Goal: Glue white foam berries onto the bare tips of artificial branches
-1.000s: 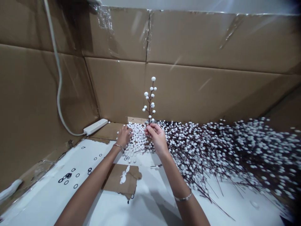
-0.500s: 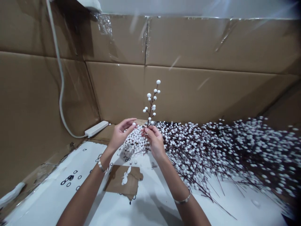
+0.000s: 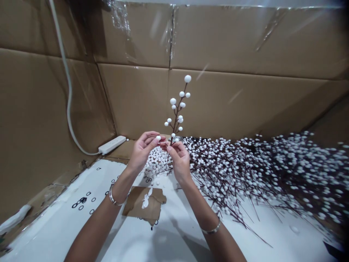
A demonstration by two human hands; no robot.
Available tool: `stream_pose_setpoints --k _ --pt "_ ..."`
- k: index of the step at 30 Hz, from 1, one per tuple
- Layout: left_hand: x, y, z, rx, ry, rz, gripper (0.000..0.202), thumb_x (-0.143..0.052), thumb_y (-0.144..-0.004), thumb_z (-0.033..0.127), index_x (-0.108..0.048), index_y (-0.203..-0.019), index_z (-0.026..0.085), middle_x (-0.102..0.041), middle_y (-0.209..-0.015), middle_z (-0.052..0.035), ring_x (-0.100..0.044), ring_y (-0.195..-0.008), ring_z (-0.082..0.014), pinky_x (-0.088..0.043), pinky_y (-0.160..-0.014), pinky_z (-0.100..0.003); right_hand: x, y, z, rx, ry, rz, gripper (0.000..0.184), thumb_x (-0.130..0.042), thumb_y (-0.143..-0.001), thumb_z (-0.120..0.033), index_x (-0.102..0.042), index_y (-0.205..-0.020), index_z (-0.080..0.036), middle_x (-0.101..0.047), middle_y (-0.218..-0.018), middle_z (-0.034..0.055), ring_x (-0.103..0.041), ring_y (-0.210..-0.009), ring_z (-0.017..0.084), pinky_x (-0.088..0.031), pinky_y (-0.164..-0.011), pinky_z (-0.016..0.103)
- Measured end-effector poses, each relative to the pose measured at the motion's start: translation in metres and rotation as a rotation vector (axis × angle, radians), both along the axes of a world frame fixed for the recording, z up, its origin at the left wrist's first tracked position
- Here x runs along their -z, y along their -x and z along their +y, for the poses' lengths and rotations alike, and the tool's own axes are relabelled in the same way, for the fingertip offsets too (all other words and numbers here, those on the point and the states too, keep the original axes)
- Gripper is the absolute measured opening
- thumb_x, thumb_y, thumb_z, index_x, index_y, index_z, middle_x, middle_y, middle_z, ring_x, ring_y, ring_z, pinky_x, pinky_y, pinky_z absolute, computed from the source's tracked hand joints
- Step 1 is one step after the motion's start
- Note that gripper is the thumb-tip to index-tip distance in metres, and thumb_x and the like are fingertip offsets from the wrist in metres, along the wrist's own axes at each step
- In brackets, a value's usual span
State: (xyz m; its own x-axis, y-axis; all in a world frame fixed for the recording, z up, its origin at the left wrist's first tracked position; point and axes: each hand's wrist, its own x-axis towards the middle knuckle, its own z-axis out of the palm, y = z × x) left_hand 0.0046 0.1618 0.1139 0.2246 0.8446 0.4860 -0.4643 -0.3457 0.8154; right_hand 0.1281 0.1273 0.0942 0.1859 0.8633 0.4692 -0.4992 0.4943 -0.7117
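My right hand (image 3: pixel 180 160) pinches the brown stem of an artificial berry branch (image 3: pixel 176 110), which stands upright with white berries along its twigs. Between the thumb and fingers of my left hand (image 3: pixel 141 153) is a loose white berry (image 3: pixel 158 138), close to the lower part of the branch. The fingertips of both hands nearly meet beside the stem; whether the berry touches a twig I cannot tell. Behind and below the hands lies a heap of loose white berries (image 3: pixel 156 162), partly hidden by them.
Many finished-looking berry branches (image 3: pixel 231 171) are piled on the right. A torn cardboard piece (image 3: pixel 136 203) with a white smear lies on the white table (image 3: pixel 109 233). Black rings (image 3: pixel 81 201) are scattered at left. A power strip (image 3: pixel 112 145) sits by the cardboard wall (image 3: pixel 136 98).
My left hand has brought the berry rightward, nearer the stem. The branch now appears higher and a little larger, and the whole view has tilted slightly downward.
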Motion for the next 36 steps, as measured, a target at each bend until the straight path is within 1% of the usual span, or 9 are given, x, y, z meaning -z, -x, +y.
stream_pose_setpoints --k 2,4,10,14,19,23,28,33,36 --pt "-0.001 -0.003 -0.002 0.054 0.052 -0.058 0.023 -0.072 -0.083 0.023 -0.060 -0.101 0.018 -0.074 -0.101 -0.0079 -0.070 -0.094 -0.0169 -0.054 -0.085 -0.028 0.000 0.000 0.000 0.024 -0.001 -0.016 0.015 -0.072 -0.078 -0.027 -0.059 -0.078 -0.020 -0.073 -0.093 0.0013 -0.068 -0.091 0.016 -0.051 -0.094 0.036" --pt "-0.002 -0.007 -0.004 0.079 0.084 -0.098 0.025 -0.075 -0.080 0.022 -0.058 -0.098 0.017 -0.075 -0.099 -0.0080 -0.071 -0.092 -0.0164 -0.054 -0.085 -0.027 0.001 -0.001 0.000 0.055 0.007 -0.030 0.015 -0.073 -0.077 -0.027 -0.060 -0.078 -0.020 -0.072 -0.091 0.0012 -0.067 -0.090 0.015 -0.052 -0.092 0.034" --pt "-0.003 -0.013 -0.010 0.096 0.135 -0.141 0.028 -0.078 -0.076 0.023 -0.057 -0.093 0.017 -0.077 -0.094 -0.0070 -0.072 -0.086 -0.0150 -0.054 -0.082 -0.025 0.001 -0.003 0.001 0.133 0.000 -0.073 0.015 -0.074 -0.075 -0.027 -0.061 -0.078 -0.020 -0.069 -0.083 -0.0012 -0.065 -0.080 0.013 -0.051 -0.082 0.028" --pt "-0.002 -0.014 -0.011 0.096 0.140 -0.148 0.028 -0.079 -0.075 0.024 -0.057 -0.093 0.018 -0.077 -0.092 -0.0055 -0.072 -0.085 -0.0136 -0.053 -0.083 -0.024 0.000 -0.004 0.000 0.128 -0.010 -0.086 0.013 -0.073 -0.076 -0.026 -0.061 -0.078 -0.021 -0.069 -0.085 -0.0015 -0.065 -0.081 0.012 -0.051 -0.082 0.027" --pt "-0.001 -0.014 -0.009 0.083 0.149 -0.130 0.028 -0.077 -0.078 0.026 -0.063 -0.101 0.017 -0.076 -0.095 -0.0056 -0.072 -0.086 -0.0138 -0.054 -0.083 -0.025 -0.001 -0.004 -0.001 0.119 0.012 -0.104 0.017 -0.074 -0.074 -0.027 -0.059 -0.076 -0.021 -0.069 -0.083 -0.0015 -0.065 -0.081 0.013 -0.051 -0.083 0.027" --pt "0.002 -0.015 -0.007 0.061 0.150 -0.127 0.026 -0.076 -0.078 0.026 -0.065 -0.100 0.017 -0.076 -0.096 -0.0058 -0.072 -0.086 -0.0150 -0.054 -0.085 -0.028 -0.001 -0.004 0.000 0.111 0.031 -0.113 0.019 -0.074 -0.073 -0.030 -0.057 -0.075 -0.022 -0.071 -0.083 -0.0008 -0.066 -0.084 0.015 -0.052 -0.085 0.030" --pt "0.006 -0.015 -0.005 0.046 0.145 -0.121 0.029 -0.078 -0.077 0.029 -0.064 -0.099 0.018 -0.076 -0.097 -0.0062 -0.072 -0.088 -0.0159 -0.052 -0.090 -0.031 -0.001 -0.005 -0.001 0.131 0.055 -0.144 0.020 -0.074 -0.073 -0.032 -0.056 -0.075 -0.022 -0.071 -0.083 -0.0002 -0.067 -0.085 0.016 -0.052 -0.086 0.032" --pt "0.006 -0.015 -0.005 0.051 0.148 -0.130 0.027 -0.078 -0.077 0.028 -0.064 -0.098 0.017 -0.076 -0.096 -0.0059 -0.072 -0.086 -0.0156 -0.052 -0.089 -0.031 -0.002 -0.005 0.000 0.152 0.063 -0.151 0.021 -0.074 -0.073 -0.033 -0.057 -0.075 -0.021 -0.069 -0.080 -0.0006 -0.066 -0.083 0.016 -0.052 -0.081 0.030" --pt "0.006 -0.015 -0.005 0.059 0.147 -0.135 0.026 -0.077 -0.078 0.027 -0.063 -0.097 0.017 -0.076 -0.097 -0.0063 -0.072 -0.087 -0.0157 -0.052 -0.090 -0.031 -0.001 -0.006 0.001 0.152 0.065 -0.144 0.021 -0.074 -0.073 -0.032 -0.057 -0.074 -0.021 -0.070 -0.081 -0.0006 -0.066 -0.082 0.015 -0.051 -0.082 0.029"
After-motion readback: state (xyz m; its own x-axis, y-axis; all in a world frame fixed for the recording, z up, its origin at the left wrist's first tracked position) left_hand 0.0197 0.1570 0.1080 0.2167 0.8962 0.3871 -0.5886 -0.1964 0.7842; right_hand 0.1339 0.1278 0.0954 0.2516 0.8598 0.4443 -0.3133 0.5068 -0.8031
